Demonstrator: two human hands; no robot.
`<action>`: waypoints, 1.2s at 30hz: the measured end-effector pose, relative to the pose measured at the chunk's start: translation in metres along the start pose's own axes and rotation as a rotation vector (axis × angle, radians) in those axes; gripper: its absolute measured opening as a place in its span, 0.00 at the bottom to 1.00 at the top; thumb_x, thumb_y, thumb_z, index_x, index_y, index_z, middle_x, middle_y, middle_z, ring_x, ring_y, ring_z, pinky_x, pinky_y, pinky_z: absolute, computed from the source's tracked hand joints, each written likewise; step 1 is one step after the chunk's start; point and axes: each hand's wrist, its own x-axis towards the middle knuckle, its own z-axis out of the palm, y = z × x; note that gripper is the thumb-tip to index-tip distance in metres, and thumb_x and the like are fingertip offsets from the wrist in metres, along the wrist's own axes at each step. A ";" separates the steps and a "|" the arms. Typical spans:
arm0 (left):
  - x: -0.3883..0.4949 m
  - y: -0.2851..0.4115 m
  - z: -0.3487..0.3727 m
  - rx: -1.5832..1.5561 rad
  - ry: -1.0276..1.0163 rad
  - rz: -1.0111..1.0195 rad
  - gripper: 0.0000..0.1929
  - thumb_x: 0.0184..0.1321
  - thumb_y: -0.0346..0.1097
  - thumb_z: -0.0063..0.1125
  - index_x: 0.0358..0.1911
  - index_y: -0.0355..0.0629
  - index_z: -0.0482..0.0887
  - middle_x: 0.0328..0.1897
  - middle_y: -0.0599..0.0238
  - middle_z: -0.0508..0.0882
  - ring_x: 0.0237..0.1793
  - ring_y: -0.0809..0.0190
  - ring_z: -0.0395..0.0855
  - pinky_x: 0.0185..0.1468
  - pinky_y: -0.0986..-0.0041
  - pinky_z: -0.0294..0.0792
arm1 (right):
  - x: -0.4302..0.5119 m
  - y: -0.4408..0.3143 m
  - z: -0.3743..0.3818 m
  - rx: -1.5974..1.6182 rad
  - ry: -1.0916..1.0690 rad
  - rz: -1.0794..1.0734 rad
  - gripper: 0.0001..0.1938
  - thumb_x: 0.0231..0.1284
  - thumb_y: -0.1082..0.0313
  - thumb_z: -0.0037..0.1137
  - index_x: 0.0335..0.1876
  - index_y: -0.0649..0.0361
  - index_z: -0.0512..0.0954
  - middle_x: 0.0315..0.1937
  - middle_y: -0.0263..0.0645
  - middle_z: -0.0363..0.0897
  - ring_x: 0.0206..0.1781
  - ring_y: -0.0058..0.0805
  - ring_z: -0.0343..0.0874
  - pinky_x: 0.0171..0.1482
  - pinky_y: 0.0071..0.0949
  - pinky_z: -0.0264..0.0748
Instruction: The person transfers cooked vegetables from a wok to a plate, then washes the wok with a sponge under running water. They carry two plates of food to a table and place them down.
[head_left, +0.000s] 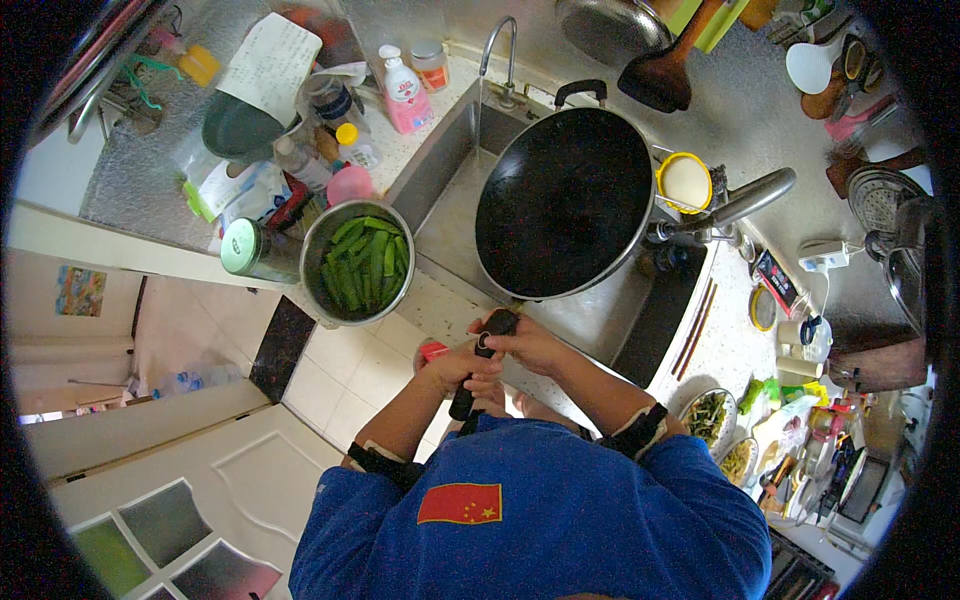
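Observation:
Both of my hands are closed around a black handle (465, 401) just in front of the sink. It lines up with the near rim of a large black wok (566, 202) and appears to be its long handle; the join is hard to make out. My left hand (466, 369) grips the lower part, and my right hand (529, 345) is nearer the wok. The wok rests over the steel sink (450, 199), its dark inside facing up and its loop handle (581, 91) on the far side. A thin stream of water falls from the faucet (499, 37) beside it.
Left of the sink, a steel pot (358, 321) of cut green vegetables stands near the counter edge, by a green-lidded jar (244, 240) and a pink pump bottle (409, 97). A thick metal spout (750, 196) juts over the right side. Chopsticks (694, 330) and filled plates (709, 420) lie rightward.

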 end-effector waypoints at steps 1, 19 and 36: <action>-0.004 0.005 0.004 0.040 0.044 0.002 0.11 0.52 0.37 0.60 0.29 0.48 0.68 0.11 0.72 0.65 0.07 0.71 0.62 0.12 0.77 0.55 | 0.002 -0.002 0.003 0.046 -0.021 0.035 0.17 0.51 0.72 0.57 0.48 0.59 0.69 0.52 0.41 0.71 0.53 0.31 0.71 0.56 0.32 0.67; -0.007 0.056 0.003 0.806 0.448 0.170 0.19 0.44 0.25 0.58 0.42 0.37 0.69 0.20 0.65 0.74 0.13 0.70 0.71 0.15 0.78 0.63 | 0.054 0.015 0.017 0.158 0.009 -0.016 0.19 0.56 0.73 0.51 0.54 0.65 0.65 0.50 0.45 0.71 0.45 0.37 0.77 0.33 0.34 0.82; 0.021 0.024 -0.004 0.744 0.469 0.200 0.23 0.44 0.25 0.59 0.44 0.38 0.64 0.20 0.66 0.73 0.12 0.69 0.71 0.13 0.78 0.63 | 0.038 0.038 -0.012 0.015 0.163 -0.034 0.24 0.46 0.75 0.60 0.51 0.62 0.66 0.42 0.40 0.75 0.41 0.31 0.77 0.40 0.31 0.78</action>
